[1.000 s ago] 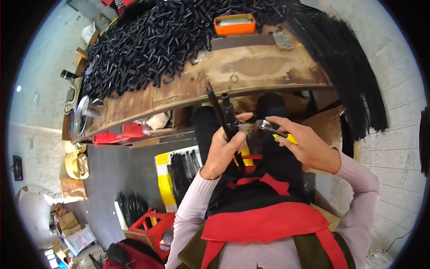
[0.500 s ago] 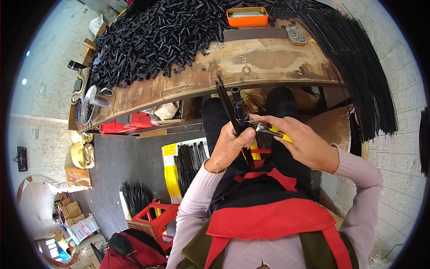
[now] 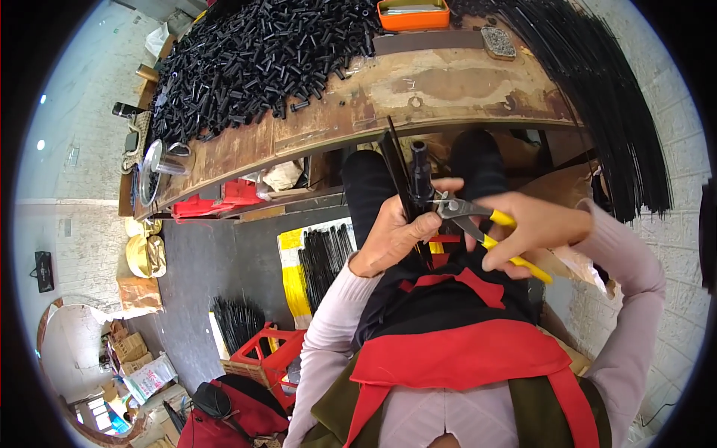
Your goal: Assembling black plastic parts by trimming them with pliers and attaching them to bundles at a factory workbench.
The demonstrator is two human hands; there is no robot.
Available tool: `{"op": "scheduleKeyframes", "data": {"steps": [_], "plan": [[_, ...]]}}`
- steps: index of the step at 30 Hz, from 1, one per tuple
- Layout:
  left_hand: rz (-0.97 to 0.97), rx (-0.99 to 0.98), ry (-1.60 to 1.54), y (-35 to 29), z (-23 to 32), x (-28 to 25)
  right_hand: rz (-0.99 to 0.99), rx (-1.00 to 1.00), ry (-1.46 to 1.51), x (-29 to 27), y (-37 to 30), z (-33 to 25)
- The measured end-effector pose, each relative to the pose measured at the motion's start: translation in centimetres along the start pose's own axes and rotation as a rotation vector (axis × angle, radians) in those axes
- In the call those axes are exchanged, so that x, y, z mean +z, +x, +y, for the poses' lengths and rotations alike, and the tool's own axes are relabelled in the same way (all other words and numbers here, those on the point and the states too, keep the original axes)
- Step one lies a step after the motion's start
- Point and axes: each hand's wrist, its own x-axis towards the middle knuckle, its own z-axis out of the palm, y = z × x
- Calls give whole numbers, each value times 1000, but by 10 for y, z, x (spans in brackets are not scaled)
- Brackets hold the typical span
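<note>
My left hand (image 3: 396, 240) is closed around several thin black rods (image 3: 398, 166) and a thicker black tubular piece (image 3: 421, 170), held upright over my lap. In my right hand (image 3: 544, 230) is a pair of pliers (image 3: 468, 225) with yellow handles, the handles spread apart. The pliers' jaws sit at the lower end of the black tube, just beside my left thumb. Small metal bits show at the jaws, too small to make out. The rods' lower ends come out below my left hand.
A workbench (image 3: 343, 104) in front bears a heap of short black tubes (image 3: 269, 67), an orange tin (image 3: 413, 16) and a bundle of long black rods (image 3: 605, 97) hanging over its right end. Down on the left are more black rods (image 3: 325, 257) and a red crate (image 3: 280, 355).
My right hand has shifted right and now grips the pliers by their handles, which have swung out into view. My left hand keeps its hold; the whole view has shifted slightly.
</note>
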Motion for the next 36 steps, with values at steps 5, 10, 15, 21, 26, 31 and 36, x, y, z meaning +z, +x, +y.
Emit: {"op": "scheduleKeyframes", "data": {"steps": [5,10,15,21,26,31,36], "plan": [[22,-21,23,8,-1,-4,431,-224,-502,4,-3,14],[211,53,57,12,-6,-4,728,-546,-1215,-8,3,21],[-47,5,-57,2,-6,-17,-263,160,618,-9,-3,16],[115,67,-21,11,-8,-12,821,-609,-999,0,15,29],[140,76,11,7,-4,-13,650,-490,-1165,-6,2,18],[26,22,50,1,-6,-17,75,76,183,13,-5,-2],[195,100,21,8,-4,-5,814,-592,-1279,-6,2,22]]}}
